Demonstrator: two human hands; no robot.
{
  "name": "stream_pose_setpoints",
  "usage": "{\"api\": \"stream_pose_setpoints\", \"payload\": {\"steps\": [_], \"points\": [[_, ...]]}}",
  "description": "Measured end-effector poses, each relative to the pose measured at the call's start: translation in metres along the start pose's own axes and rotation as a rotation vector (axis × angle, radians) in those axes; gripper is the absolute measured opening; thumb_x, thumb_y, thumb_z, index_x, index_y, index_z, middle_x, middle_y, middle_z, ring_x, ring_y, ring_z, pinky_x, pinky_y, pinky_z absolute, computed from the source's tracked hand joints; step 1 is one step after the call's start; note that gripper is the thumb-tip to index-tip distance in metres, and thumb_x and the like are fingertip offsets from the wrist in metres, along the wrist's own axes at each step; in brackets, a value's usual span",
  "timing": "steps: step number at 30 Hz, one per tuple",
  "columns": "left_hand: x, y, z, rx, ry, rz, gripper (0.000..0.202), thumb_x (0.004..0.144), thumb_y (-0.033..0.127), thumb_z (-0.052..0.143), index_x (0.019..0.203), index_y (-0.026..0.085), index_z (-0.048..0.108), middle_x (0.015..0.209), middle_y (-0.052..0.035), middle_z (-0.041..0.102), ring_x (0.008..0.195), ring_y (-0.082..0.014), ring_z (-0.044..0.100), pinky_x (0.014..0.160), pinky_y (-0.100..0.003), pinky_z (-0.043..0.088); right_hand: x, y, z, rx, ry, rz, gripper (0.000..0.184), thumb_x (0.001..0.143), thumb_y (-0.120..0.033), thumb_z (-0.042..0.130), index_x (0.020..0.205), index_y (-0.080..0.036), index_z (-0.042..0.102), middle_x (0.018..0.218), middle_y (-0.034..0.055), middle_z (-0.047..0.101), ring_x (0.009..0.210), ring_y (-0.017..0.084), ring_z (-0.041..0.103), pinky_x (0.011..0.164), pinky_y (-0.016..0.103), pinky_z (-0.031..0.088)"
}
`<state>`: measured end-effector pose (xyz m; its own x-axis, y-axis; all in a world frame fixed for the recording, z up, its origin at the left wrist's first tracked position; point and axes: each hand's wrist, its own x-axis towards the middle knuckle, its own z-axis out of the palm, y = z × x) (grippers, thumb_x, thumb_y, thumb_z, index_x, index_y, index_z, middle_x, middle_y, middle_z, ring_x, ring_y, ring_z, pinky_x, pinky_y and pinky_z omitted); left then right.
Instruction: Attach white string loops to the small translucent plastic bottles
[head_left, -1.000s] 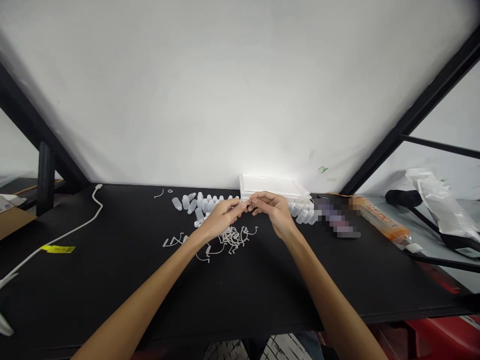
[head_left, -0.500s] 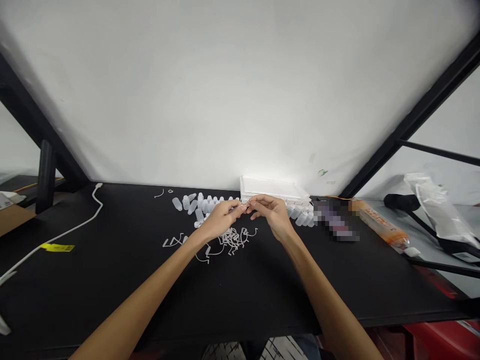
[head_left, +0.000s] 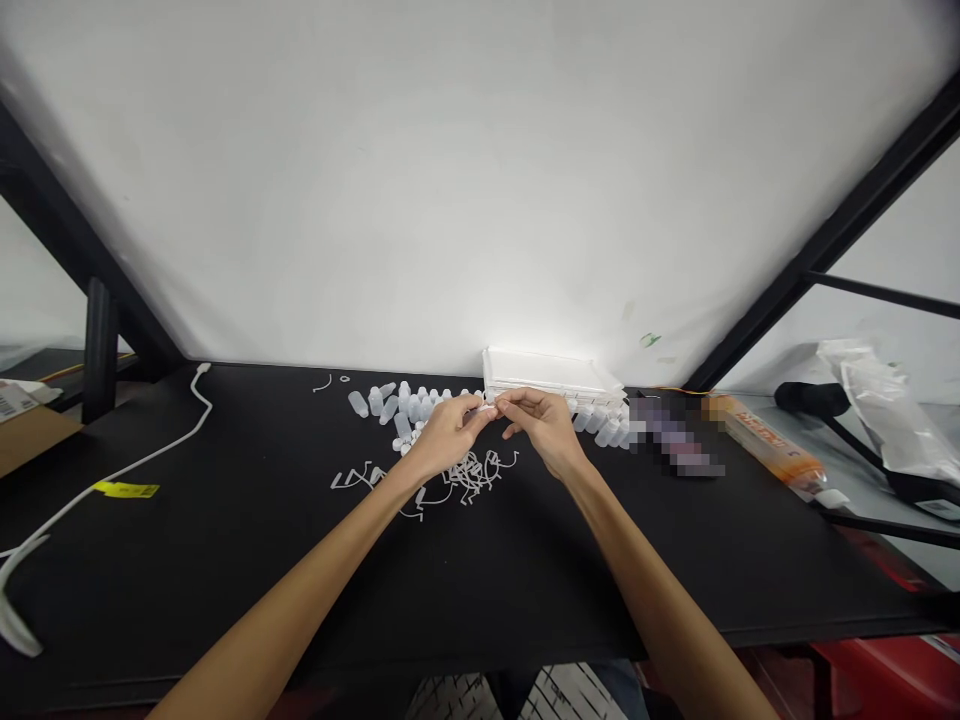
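Note:
My left hand (head_left: 448, 435) is closed, its thumb and fingers pinching a small white piece (head_left: 487, 407) whose exact kind I cannot make out. Against the same piece, the thumb and index finger of my right hand (head_left: 546, 425) are pinched together at the fingertips. The two hands meet above the black table. Behind and left of them are small translucent plastic bottles (head_left: 403, 424), some standing and some lying. Just nearer than my hands lies a tangle of short white tubes with bent ends (head_left: 472, 480).
Behind my hands is a white tray or box (head_left: 547, 368), with more small bottles (head_left: 609, 428) lying in front of it. A white cable (head_left: 169, 438) with a yellow tag (head_left: 126, 490) runs along the left. An orange packet (head_left: 772, 445) lies at the right. Dark frame bars flank the black table (head_left: 480, 610).
The view has shifted slightly. Between my fingertips the white piece shows more plainly now, and my hands stay together in nearly the same place.

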<state>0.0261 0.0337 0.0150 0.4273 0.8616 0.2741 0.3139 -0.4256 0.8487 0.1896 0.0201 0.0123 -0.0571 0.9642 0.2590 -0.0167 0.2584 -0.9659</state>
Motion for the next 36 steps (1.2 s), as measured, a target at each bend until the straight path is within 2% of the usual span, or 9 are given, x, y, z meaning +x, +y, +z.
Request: {"api": "stream_pose_setpoints", "payload": {"steps": [5, 9, 12, 15, 20, 24, 26, 29, 36], "points": [[0.000, -0.001, 0.001, -0.063, -0.001, -0.021, 0.032, 0.089, 0.043, 0.047, 0.076, 0.016, 0.058, 0.056, 0.0039, 0.036, 0.051, -0.0105, 0.032, 0.048, -0.023, 0.026, 0.001, -0.003, -0.002, -0.011, -0.024, -0.007, 0.024, 0.071, -0.040, 0.074, 0.077, -0.017, 0.071, 0.078, 0.0050, 0.067, 0.077, 0.018, 0.062, 0.052, 0.024, 0.052], [-0.002, 0.002, 0.001, -0.126, -0.033, -0.026, 0.032, 0.090, 0.044, 0.046, 0.076, 0.017, 0.057, 0.053, 0.0051, 0.034, 0.048, -0.0095, 0.031, 0.046, -0.023, 0.026, 0.002, -0.008, -0.004, -0.026, 0.018, -0.025, 0.024, 0.069, -0.039, 0.075, 0.077, -0.017, 0.072, 0.079, 0.0053, 0.068, 0.075, 0.017, 0.062, 0.051, 0.023, 0.050], [-0.004, 0.004, 0.001, -0.133, -0.050, -0.026, 0.033, 0.091, 0.045, 0.046, 0.076, 0.017, 0.057, 0.053, 0.0045, 0.038, 0.047, -0.0090, 0.032, 0.045, -0.022, 0.028, 0.002, -0.007, -0.005, -0.039, 0.046, -0.030, 0.024, 0.068, -0.038, 0.076, 0.076, -0.017, 0.072, 0.077, 0.0051, 0.067, 0.072, 0.017, 0.061, 0.050, 0.023, 0.049], [-0.005, 0.003, 0.001, -0.095, -0.061, -0.024, 0.034, 0.091, 0.046, 0.046, 0.086, 0.017, 0.063, 0.059, 0.0016, 0.050, 0.048, -0.0092, 0.038, 0.046, -0.023, 0.032, 0.003, -0.006, -0.007, -0.086, 0.024, -0.052, 0.022, 0.070, -0.038, 0.073, 0.076, -0.017, 0.071, 0.075, 0.0048, 0.066, 0.072, 0.017, 0.060, 0.050, 0.024, 0.049], [-0.003, 0.001, -0.004, 0.067, 0.003, -0.028, 0.042, 0.090, 0.051, 0.047, 0.112, 0.019, 0.065, 0.082, -0.0046, 0.068, 0.057, -0.0141, 0.055, 0.053, -0.025, 0.040, 0.001, -0.020, -0.031, -0.396, 0.042, -0.158, 0.018, 0.079, -0.035, 0.063, 0.078, -0.018, 0.069, 0.079, 0.0057, 0.067, 0.075, 0.019, 0.061, 0.052, 0.027, 0.048], [-0.002, 0.001, -0.009, 0.253, 0.069, 0.006, 0.041, 0.091, 0.051, 0.044, 0.105, 0.021, 0.068, 0.088, -0.0046, 0.071, 0.065, -0.0175, 0.061, 0.064, -0.029, 0.043, -0.006, -0.037, -0.066, -0.832, 0.108, -0.243, 0.013, 0.079, -0.028, 0.059, 0.075, -0.020, 0.070, 0.077, 0.0042, 0.069, 0.073, 0.020, 0.062, 0.063, 0.030, 0.046], [-0.001, 0.000, -0.010, 0.303, 0.079, 0.012, 0.041, 0.092, 0.050, 0.042, 0.099, 0.020, 0.070, 0.086, -0.0046, 0.072, 0.068, -0.0185, 0.061, 0.066, -0.030, 0.042, -0.009, -0.042, -0.081, -1.051, 0.149, -0.164, 0.013, 0.078, -0.025, 0.058, 0.074, -0.021, 0.070, 0.076, 0.0033, 0.070, 0.072, 0.020, 0.063, 0.065, 0.030, 0.043], [0.000, -0.004, -0.012, 0.368, 0.096, 0.042, 0.040, 0.093, 0.047, 0.042, 0.093, 0.019, 0.070, 0.086, -0.0052, 0.072, 0.070, -0.0187, 0.060, 0.065, -0.029, 0.041, -0.013, -0.045, -0.097, -1.305, 0.216, 0.003, 0.015, 0.076, -0.025, 0.057, 0.074, -0.024, 0.071, 0.083, 0.0028, 0.072, 0.073, 0.021, 0.062, 0.060, 0.029, 0.037], [0.003, -0.014, -0.018, 0.498, 0.141, 0.066, 0.035, 0.093, 0.039, 0.042, 0.094, 0.020, 0.070, 0.088, -0.0033, 0.071, 0.063, -0.0151, 0.057, 0.062, -0.028, 0.039, -0.011, -0.043, -0.107, -1.499, 0.253, 0.248, 0.020, 0.078, -0.026, 0.054, 0.081, -0.026, 0.073, 0.090, 0.0014, 0.073, 0.083, 0.022, 0.064, 0.060, 0.026, 0.035]]}}
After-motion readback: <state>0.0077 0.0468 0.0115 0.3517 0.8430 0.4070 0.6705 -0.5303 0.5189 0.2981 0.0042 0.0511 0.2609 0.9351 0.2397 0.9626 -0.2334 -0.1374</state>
